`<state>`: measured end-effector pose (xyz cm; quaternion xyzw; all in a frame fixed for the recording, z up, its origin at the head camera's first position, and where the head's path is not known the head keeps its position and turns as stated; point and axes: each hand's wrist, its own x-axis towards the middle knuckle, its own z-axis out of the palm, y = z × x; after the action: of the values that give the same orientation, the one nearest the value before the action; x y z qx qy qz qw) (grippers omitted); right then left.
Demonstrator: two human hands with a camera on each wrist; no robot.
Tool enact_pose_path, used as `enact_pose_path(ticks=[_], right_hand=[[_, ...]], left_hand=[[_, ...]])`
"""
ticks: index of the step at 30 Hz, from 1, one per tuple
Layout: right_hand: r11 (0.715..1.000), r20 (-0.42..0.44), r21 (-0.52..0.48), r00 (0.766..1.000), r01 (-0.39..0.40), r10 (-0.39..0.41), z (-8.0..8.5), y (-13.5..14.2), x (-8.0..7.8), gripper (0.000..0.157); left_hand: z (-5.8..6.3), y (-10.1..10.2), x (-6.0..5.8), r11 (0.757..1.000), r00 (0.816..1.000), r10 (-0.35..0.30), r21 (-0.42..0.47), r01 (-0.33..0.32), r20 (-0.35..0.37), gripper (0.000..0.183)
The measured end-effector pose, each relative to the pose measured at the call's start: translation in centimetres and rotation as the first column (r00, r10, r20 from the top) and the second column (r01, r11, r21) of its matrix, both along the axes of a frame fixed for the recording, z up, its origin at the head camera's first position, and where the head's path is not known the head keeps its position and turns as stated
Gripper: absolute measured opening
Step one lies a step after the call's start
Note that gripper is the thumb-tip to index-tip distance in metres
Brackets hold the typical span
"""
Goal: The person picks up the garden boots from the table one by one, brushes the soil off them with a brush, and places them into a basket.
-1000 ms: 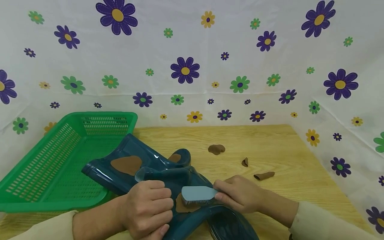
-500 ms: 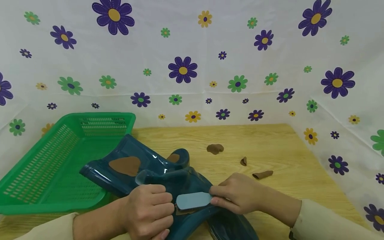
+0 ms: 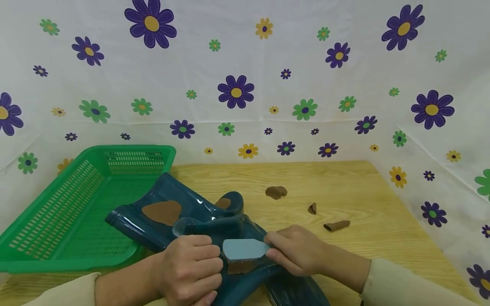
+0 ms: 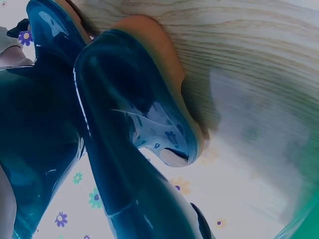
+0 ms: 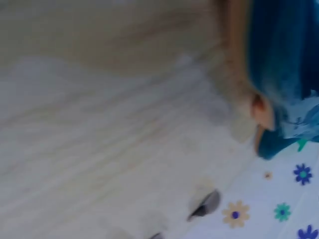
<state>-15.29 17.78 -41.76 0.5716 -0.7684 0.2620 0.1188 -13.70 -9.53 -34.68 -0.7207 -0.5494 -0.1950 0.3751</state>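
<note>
Two glossy dark teal rubber boots lie across each other in the head view, with brown patches on them. My left hand [image 3: 191, 270], fingers curled, grips the nearer boot [image 3: 239, 291] at its left side. My right hand [image 3: 300, 250] holds a light blue scrub brush [image 3: 243, 248] by its handle. Its bristles meet a brown patch [image 3: 240, 267] on the nearer boot. The farther boot [image 3: 199, 206] bears a larger brown patch [image 3: 162, 213] on its shaft. In the left wrist view, one boot [image 4: 109, 164] shows a tan sole; in the right wrist view, a blurred boot [image 5: 279, 50] fills the upper right.
A green plastic basket [image 3: 76, 265] with slotted walls stands at the left, the farther boot's shaft overlapping its edge. On the wooden table [image 3: 226, 174] lie a brown flat piece [image 3: 275, 192], a small curled piece [image 3: 312, 208] and a rolled piece [image 3: 337, 225]. A flower-print cloth [image 3: 199, 63] hangs behind.
The brush has first moved left and toward me over the patch, then back away from me, exposing the patch's near part. The left hand and the boots have hardly moved.
</note>
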Motion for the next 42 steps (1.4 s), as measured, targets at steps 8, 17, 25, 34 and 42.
enact_pose_path(ticks=[8, 17, 25, 34, 42], right_hand=[[0.979, -0.008, 0.194, 0.998, -0.067, 0.069, 1.1, 0.1, -0.6, 0.024], [0.959, 0.055, 0.273, 0.996, -0.079, 0.066, 1.1, 2.5, -1.1, 0.021], [0.994, 0.03, 0.101, 0.999, -0.036, 0.033, -0.2, 2.3, -0.5, 0.021], [0.998, 0.034, 0.065, 0.999, -0.009, 0.007, 0.4, -1.0, 0.2, 0.021], [0.978, 0.004, 0.193, 0.997, -0.076, 0.076, 1.3, 1.4, -0.8, 0.023]], left_hand=[[-0.1, 0.1, -0.1, 1.0, 1.0, -0.013, -0.013, 0.013, -0.01, 0.046], [-0.4, -0.2, 0.1, 0.999, 0.999, -0.004, -0.032, 0.003, -0.039, 0.047], [-0.3, -0.3, 0.1, 1.0, 1.0, 0.007, -0.015, -0.007, 0.0, 0.046], [0.1, 0.0, 0.0, 1.0, 1.0, 0.001, -0.013, -0.002, -0.011, 0.047], [0.1, -0.1, -0.3, 1.0, 0.999, -0.018, -0.025, 0.017, -0.032, 0.047]])
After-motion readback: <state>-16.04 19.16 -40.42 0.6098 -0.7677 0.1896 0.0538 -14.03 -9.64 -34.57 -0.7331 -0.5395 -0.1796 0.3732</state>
